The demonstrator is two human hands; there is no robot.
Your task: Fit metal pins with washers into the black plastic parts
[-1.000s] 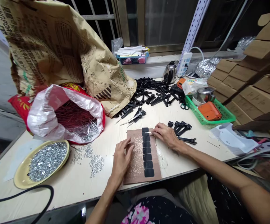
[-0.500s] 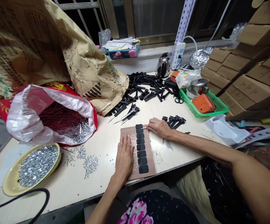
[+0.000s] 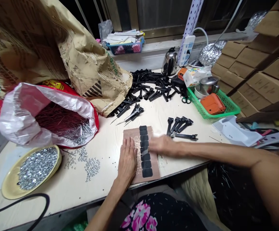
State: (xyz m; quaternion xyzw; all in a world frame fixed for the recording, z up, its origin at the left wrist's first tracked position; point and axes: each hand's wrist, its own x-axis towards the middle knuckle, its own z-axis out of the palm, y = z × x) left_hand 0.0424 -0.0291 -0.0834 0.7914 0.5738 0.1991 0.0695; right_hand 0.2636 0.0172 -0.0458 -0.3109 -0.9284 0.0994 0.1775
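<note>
A brown board (image 3: 155, 171) lies near the table's front edge, with a column of several black rounded rectangular pieces (image 3: 147, 173) along it. My left hand (image 3: 127, 157) rests flat on the board's left side, fingers stretched out together. Motion blurs my right hand (image 3: 164, 146), its fingers closed at the right of the column's middle. A thin greyish streak by its fingertips is too smeared to name. Several black plastic parts with flat heads (image 3: 181, 124) lie just beyond the right hand, a longer one pointing right.
At left, a yellow bowl (image 3: 6, 189) holds small metal pieces, beside an open bag (image 3: 16, 125) of metal rods. More black parts (image 3: 151, 80) are heaped at the back. A green basket (image 3: 234, 110) and stacked cardboard boxes (image 3: 259, 85) stand right.
My right hand has moved from the top of the black column toward me, to about its middle. The left hand stays flat on the board. The view has shifted slightly.
</note>
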